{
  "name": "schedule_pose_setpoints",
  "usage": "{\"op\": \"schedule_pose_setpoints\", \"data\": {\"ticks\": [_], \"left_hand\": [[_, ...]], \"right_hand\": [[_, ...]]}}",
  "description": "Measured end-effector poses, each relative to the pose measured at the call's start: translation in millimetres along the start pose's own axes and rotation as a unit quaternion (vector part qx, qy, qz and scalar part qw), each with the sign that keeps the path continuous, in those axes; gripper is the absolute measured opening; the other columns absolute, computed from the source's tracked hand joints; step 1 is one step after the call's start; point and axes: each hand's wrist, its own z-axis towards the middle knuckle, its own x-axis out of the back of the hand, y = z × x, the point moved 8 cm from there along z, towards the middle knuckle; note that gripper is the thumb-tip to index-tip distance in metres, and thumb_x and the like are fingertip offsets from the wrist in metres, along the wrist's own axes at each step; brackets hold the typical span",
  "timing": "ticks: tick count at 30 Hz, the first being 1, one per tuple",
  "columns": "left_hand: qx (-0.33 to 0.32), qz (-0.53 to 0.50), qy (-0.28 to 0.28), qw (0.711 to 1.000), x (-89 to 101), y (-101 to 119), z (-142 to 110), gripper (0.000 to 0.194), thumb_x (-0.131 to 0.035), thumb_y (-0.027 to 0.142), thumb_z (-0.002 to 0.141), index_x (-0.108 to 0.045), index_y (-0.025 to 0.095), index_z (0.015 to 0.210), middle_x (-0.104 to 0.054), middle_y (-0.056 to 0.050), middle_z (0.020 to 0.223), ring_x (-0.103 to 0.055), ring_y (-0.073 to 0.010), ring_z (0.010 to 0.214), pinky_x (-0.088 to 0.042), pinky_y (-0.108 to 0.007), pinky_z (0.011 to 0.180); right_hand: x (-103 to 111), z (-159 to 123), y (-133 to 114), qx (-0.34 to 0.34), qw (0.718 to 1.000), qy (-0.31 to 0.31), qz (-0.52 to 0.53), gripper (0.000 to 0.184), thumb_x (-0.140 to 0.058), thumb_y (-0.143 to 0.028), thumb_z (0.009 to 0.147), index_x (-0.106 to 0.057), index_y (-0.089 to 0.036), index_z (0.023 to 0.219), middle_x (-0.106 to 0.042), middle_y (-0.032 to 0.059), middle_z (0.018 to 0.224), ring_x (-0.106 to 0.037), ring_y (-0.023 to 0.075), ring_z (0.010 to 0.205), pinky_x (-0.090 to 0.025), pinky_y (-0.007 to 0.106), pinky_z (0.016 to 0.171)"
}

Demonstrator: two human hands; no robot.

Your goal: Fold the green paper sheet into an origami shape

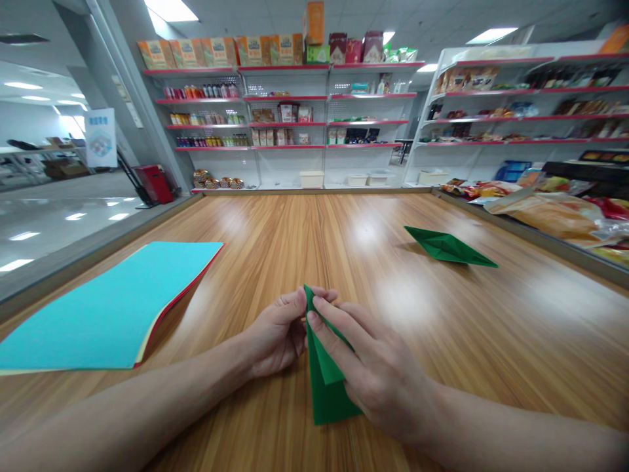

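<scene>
Between my two hands, over the near middle of the table, is a folded sheet of green paper (330, 393) with a pointed top. My left hand (282, 331) pinches it near the tip from the left, thumb in front and fingers partly hidden behind. From the right, my right hand (378, 360) grips the same paper, its fingers pressed on the upper fold and its palm over the right edge. A second folded green paper piece (449, 246), pointed at both ends, lies farther back on the right, apart from my hands.
A stack of coloured paper (118, 301), turquoise on top, lies at the left of the wooden table (275, 242). A raised rim (314, 191) borders the table. Packaged snacks (550, 210) lie beyond the right edge. Stocked shelves (287, 97) stand behind.
</scene>
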Motion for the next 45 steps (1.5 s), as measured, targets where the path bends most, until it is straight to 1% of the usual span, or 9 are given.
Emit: {"op": "schedule_pose_setpoints", "data": {"ticks": [3, 8, 13, 17, 20, 22, 28, 38, 45], "left_hand": [[-0.005, -0.006, 0.003, 1.0, 1.1, 0, 1, 0.03, -0.082, 0.036, 0.069, -0.072, 0.015, 0.089, -0.07, -0.003, 0.093, -0.065, -0.0118, 0.078, -0.055, -0.02, 0.067], [-0.031, -0.014, 0.001, 0.999, 4.6, 4, 4, 0.02, -0.077, 0.031, 0.075, -0.07, 0.015, 0.086, -0.071, -0.002, 0.095, -0.067, -0.0136, 0.082, -0.056, -0.023, 0.072], [-0.072, -0.024, 0.019, 0.997, 7.9, 13, 5, 0.015, -0.072, 0.03, 0.081, -0.071, 0.015, 0.083, -0.072, -0.002, 0.094, -0.067, -0.0135, 0.084, -0.056, -0.023, 0.077], [-0.069, -0.013, 0.017, 0.997, 6.5, 12, 6, 0.017, -0.057, 0.023, 0.092, -0.071, 0.013, 0.095, -0.073, -0.007, 0.1, -0.068, -0.0147, 0.092, -0.055, -0.024, 0.08], [-0.066, -0.009, -0.009, 0.998, 0.8, 11, 6, 0.022, -0.05, 0.011, 0.093, -0.068, 0.012, 0.107, -0.07, -0.01, 0.111, -0.064, -0.0163, 0.107, -0.052, -0.024, 0.089], [-0.062, -0.013, -0.019, 0.998, -1.8, 11, 4, 0.025, -0.049, 0.008, 0.093, -0.067, 0.012, 0.108, -0.07, -0.009, 0.113, -0.063, -0.0164, 0.108, -0.051, -0.024, 0.09], [-0.05, -0.028, -0.035, 0.998, -2.9, 10, -1, 0.021, -0.053, 0.008, 0.091, -0.069, 0.013, 0.105, -0.072, -0.008, 0.107, -0.067, -0.0151, 0.099, -0.054, -0.021, 0.082], [-0.039, -0.039, -0.044, 0.998, -1.7, 9, 0, 0.021, -0.07, 0.011, 0.08, -0.071, 0.015, 0.1, -0.073, -0.006, 0.096, -0.069, -0.014, 0.086, -0.055, -0.018, 0.073], [-0.04, -0.038, -0.064, 0.996, -2.5, 12, -2, 0.025, -0.076, 0.012, 0.075, -0.072, 0.016, 0.1, -0.073, -0.005, 0.093, -0.069, -0.0131, 0.082, -0.054, -0.015, 0.068]], "right_hand": [[-3, 0, -1, -0.003, 1.0, -0.017, -0.01, 0.043, -0.041, -0.007, 0.089, -0.05, -0.001, 0.13, -0.052, 0.0211, 0.131, -0.051, 0.0306, 0.118, -0.052, 0.045, 0.096], [-10, 3, -5, -0.015, 0.999, -0.034, -0.031, 0.044, -0.039, -0.004, 0.089, -0.047, 0.006, 0.13, -0.052, 0.026, 0.128, -0.049, 0.0338, 0.119, -0.05, 0.048, 0.098], [-15, 0, -2, -0.018, 0.999, -0.032, -0.003, 0.045, -0.04, -0.003, 0.088, -0.045, 0.002, 0.133, -0.044, 0.0253, 0.137, -0.035, 0.0347, 0.134, -0.044, 0.049, 0.105], [-14, -1, -1, 0.007, 0.999, -0.039, -0.024, 0.044, -0.04, -0.003, 0.088, -0.047, 0.004, 0.131, -0.042, 0.0275, 0.139, -0.031, 0.0364, 0.136, -0.044, 0.05, 0.105], [-11, 0, 2, 0.004, 0.998, -0.039, -0.039, 0.041, -0.04, -0.003, 0.089, -0.05, 0.006, 0.128, -0.045, 0.0281, 0.136, -0.037, 0.0356, 0.132, -0.045, 0.049, 0.104], [-9, 1, 2, 0.005, 0.998, -0.041, -0.038, 0.041, -0.042, -0.005, 0.089, -0.05, 0.005, 0.128, -0.045, 0.0271, 0.137, -0.038, 0.0355, 0.132, -0.045, 0.049, 0.104], [-5, 0, -4, 0.039, 0.999, -0.034, -0.013, 0.042, -0.041, -0.004, 0.088, -0.05, 0.005, 0.129, -0.044, 0.0261, 0.139, -0.029, 0.036, 0.137, -0.044, 0.05, 0.105], [-3, 2, -5, 0.044, 0.999, -0.024, 0.008, 0.042, -0.038, -0.002, 0.087, -0.052, 0.006, 0.126, -0.046, 0.0263, 0.137, -0.028, 0.0352, 0.138, -0.044, 0.051, 0.105], [-3, 3, -9, 0.051, 0.998, -0.009, 0.026, 0.044, -0.039, 0.0, 0.085, -0.051, 0.005, 0.127, -0.047, 0.0237, 0.137, -0.029, 0.0339, 0.137, -0.044, 0.051, 0.105]]}}
